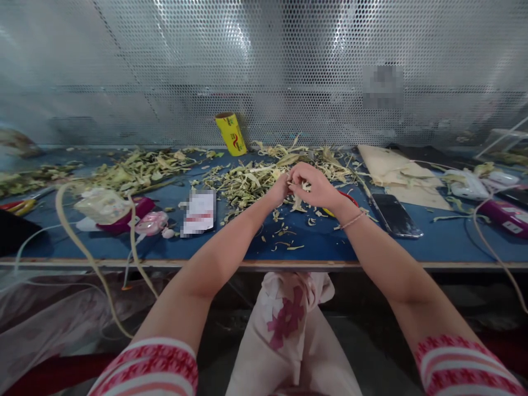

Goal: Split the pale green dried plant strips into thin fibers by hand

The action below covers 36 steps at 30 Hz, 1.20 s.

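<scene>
Close finger work beside the middle leaf heap [243, 187]

On the left of the blue worktop [322, 245] is another leaf heap [142, 171]. Next come a white packet [202, 212], near, and a yellow tube [231, 135], leaning at the far side.

The middle leaf heap sits in front of the person. It looks longer from left to right than from near to far. Its little strips point every way, so they share no one direction.

The left hand [281, 188] is at the near side of this heap, with its fingers curled in. The right hand [310, 184] bends over to meet it, fingers partly closed. I cannot tell what, if anything, they pinch; it is too small to see.

The step looks like picking at a small piece with both hands. The next move seems to call for a gentle, steady pinch.

On the right lie a brown sheet [381, 165], far, and a phone [396, 214], nearer.
</scene>
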Tool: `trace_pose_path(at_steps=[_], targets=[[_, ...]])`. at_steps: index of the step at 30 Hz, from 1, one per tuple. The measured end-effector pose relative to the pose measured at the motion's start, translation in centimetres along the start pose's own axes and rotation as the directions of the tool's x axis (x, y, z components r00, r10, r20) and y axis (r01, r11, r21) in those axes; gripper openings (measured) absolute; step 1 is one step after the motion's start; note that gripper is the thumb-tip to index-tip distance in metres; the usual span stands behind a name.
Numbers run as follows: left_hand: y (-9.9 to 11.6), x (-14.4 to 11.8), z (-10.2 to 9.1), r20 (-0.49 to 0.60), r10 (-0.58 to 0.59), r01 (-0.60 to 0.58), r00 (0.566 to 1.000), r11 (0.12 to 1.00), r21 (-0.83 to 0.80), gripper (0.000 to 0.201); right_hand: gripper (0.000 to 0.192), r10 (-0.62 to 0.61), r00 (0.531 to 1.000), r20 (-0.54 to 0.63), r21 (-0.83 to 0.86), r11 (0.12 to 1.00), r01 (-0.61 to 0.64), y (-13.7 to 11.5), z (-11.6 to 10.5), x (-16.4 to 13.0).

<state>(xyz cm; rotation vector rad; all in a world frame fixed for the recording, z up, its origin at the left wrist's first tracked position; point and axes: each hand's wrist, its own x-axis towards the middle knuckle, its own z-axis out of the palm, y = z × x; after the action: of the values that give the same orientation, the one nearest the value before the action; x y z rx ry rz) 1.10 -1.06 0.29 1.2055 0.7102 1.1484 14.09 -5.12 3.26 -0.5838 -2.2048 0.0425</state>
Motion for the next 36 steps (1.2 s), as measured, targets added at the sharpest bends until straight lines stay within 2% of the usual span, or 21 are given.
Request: trace_pose_path(at_steps=[4,9,13,18,26,32,36], targets=[[-0.1,0.2,0.4,-0.003,-0.015,0.015,1.0,1.0,-0.015,0.028,0.007,0.047,0.999,0.028,0.109,0.993,-0.05,0.4,-0.2,-0.2],[-0.1,0.5,0.3,0.016,-0.062,0.062,0.998,0.998,-0.032,0.025,0.004,-0.023,0.998,0.066,0.016,1.0,0.022,0.9,-1.0,-0.4],[0.4,0.3,0.5,0.0,-0.143,0.142,0.99,0.985,-0.094,0.025,0.016,-0.036,0.999,0.025,-0.049,0.998,0.037,1.8,-1.3,-0.5],[0.7,0.1,0.8,-0.021,-0.138,0.132,0.99,0.976,-0.175,0.03,0.018,-0.075,0.994,0.078,-0.16,0.983,0.086,2.8,-0.9,-0.5],[0.8,-0.1,0.8,0.019,-0.144,0.145,0.989,0.983,-0.115,0.035,0.025,-0.09,0.985,0.15,-0.26,0.957,0.127,3.4,-0.7,-0.6],[1.2,-0.2,1.1,0.029,-0.264,0.265,0.964,0.96,-0.089,0.034,0.027,-0.112,0.972,0.206,-0.312,0.934,0.174,3.5,-0.8,-0.7],[1.2,-0.2,1.2,0.022,-0.262,0.263,0.965,0.96,-0.091,0.038,0.025,-0.099,0.976,0.192,-0.312,0.937,0.156,3.4,-0.9,-0.9]])
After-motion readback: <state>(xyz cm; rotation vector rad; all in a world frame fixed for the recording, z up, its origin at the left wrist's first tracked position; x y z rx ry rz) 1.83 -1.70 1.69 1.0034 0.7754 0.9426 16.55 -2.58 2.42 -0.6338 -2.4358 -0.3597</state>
